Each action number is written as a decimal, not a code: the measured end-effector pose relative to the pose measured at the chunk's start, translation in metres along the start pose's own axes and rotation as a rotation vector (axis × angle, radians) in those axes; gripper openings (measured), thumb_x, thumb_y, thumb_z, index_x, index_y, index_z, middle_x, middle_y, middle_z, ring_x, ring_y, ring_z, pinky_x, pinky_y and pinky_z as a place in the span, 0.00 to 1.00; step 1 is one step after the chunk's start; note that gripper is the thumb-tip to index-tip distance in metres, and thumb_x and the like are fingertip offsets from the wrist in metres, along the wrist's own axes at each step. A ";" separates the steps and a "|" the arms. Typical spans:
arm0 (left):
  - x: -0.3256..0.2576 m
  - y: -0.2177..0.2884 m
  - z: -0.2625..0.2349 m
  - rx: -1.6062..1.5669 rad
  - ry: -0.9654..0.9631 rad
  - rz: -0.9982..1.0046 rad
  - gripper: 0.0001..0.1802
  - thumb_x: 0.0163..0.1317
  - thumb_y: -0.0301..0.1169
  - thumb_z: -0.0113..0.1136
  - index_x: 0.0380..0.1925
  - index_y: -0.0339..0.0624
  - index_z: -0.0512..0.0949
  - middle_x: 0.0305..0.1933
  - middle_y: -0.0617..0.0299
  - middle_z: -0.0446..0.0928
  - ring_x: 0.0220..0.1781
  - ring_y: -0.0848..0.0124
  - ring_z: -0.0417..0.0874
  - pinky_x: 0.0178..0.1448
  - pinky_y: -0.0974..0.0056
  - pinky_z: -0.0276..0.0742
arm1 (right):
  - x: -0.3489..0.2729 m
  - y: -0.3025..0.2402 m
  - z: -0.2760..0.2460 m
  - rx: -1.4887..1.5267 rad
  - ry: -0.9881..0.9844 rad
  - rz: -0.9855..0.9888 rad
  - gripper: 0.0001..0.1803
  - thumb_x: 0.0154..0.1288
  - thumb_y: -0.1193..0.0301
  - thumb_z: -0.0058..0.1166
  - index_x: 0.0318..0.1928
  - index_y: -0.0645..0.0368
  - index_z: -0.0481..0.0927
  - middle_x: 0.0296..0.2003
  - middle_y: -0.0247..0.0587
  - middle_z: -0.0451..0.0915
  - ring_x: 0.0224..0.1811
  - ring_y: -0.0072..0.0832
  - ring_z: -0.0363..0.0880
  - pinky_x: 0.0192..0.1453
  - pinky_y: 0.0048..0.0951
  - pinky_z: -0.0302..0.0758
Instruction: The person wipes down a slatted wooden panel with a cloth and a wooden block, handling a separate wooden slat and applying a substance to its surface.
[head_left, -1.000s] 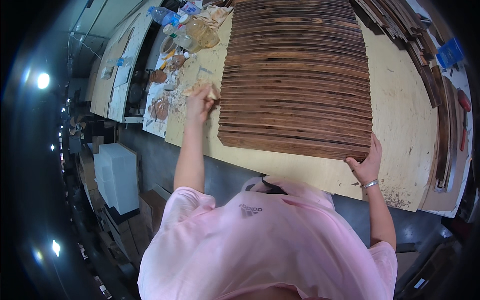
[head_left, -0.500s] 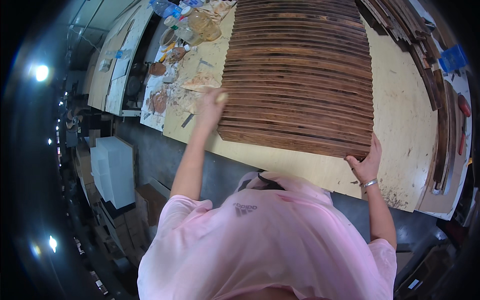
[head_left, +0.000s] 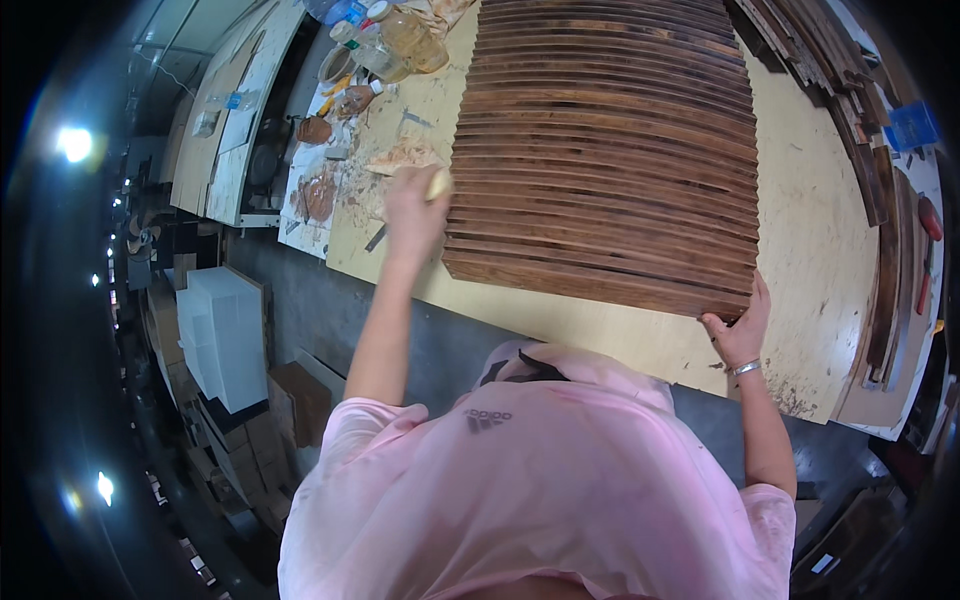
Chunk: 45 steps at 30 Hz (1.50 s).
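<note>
A stack of dark brown wooden slats [head_left: 600, 170], lying side by side as a ridged panel, rests on the pale workbench top [head_left: 805, 240]. Beside its left edge is my left hand [head_left: 408, 215], slightly blurred, closed around a small pale yellow pad, perhaps a sponge [head_left: 438, 183]. Whether the pad touches the slat ends cannot be made out. My right hand [head_left: 742, 335] grips the near right corner, its thumb at the front face and its fingers along the right side. A crumpled stained cloth [head_left: 405, 156] lies just beyond my left hand.
Plastic bottles with liquid [head_left: 412, 40] stand at the far left, near a brown-stained bag [head_left: 318, 190]. Loose dark wood strips [head_left: 885, 260] line the right side, with a red-handled tool [head_left: 928, 220] and a blue container [head_left: 910, 126]. White boxes [head_left: 222, 335] stand on the floor at left.
My left hand with the yellow pad has moved a little away from me along the panel's left edge. My right hand keeps its grip on the corner. The view has shifted slightly.
</note>
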<state>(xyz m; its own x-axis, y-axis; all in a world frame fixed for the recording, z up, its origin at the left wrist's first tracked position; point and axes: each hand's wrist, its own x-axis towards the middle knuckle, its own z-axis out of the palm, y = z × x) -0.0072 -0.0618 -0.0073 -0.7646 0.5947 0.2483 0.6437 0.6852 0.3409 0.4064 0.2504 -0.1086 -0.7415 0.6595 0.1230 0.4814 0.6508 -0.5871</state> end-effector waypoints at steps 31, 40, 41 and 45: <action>-0.050 0.062 0.022 -0.150 -0.052 -0.045 0.15 0.54 0.25 0.67 0.43 0.46 0.85 0.48 0.55 0.81 0.49 0.53 0.83 0.56 0.53 0.80 | 0.003 0.000 -0.004 0.013 -0.024 -0.060 0.64 0.42 0.43 0.76 0.71 0.71 0.61 0.67 0.63 0.66 0.71 0.55 0.62 0.76 0.48 0.60; -0.031 0.147 0.049 -0.173 -0.024 0.297 0.13 0.55 0.29 0.69 0.42 0.46 0.84 0.45 0.57 0.81 0.48 0.57 0.83 0.53 0.53 0.81 | 0.004 -0.002 -0.004 0.014 -0.040 -0.058 0.64 0.41 0.44 0.77 0.71 0.71 0.61 0.67 0.62 0.66 0.71 0.55 0.62 0.76 0.48 0.60; -0.034 0.162 0.055 -0.212 -0.116 0.402 0.13 0.55 0.29 0.68 0.42 0.47 0.84 0.45 0.57 0.81 0.49 0.58 0.83 0.53 0.53 0.82 | 0.004 -0.001 -0.003 0.012 -0.040 -0.068 0.64 0.40 0.45 0.78 0.71 0.71 0.61 0.67 0.62 0.66 0.71 0.55 0.62 0.76 0.48 0.60; -0.031 0.118 0.048 0.007 -0.015 0.258 0.10 0.55 0.26 0.66 0.39 0.44 0.84 0.43 0.58 0.81 0.48 0.59 0.82 0.51 0.55 0.82 | 0.002 0.000 -0.004 0.031 -0.029 -0.031 0.64 0.39 0.47 0.79 0.71 0.70 0.61 0.67 0.62 0.66 0.71 0.54 0.62 0.76 0.48 0.60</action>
<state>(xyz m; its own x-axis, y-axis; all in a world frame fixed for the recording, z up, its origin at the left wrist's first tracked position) 0.0936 0.0209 -0.0182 -0.5745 0.7565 0.3126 0.8176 0.5127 0.2620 0.4070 0.2537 -0.1051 -0.7695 0.6275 0.1182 0.4437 0.6586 -0.6078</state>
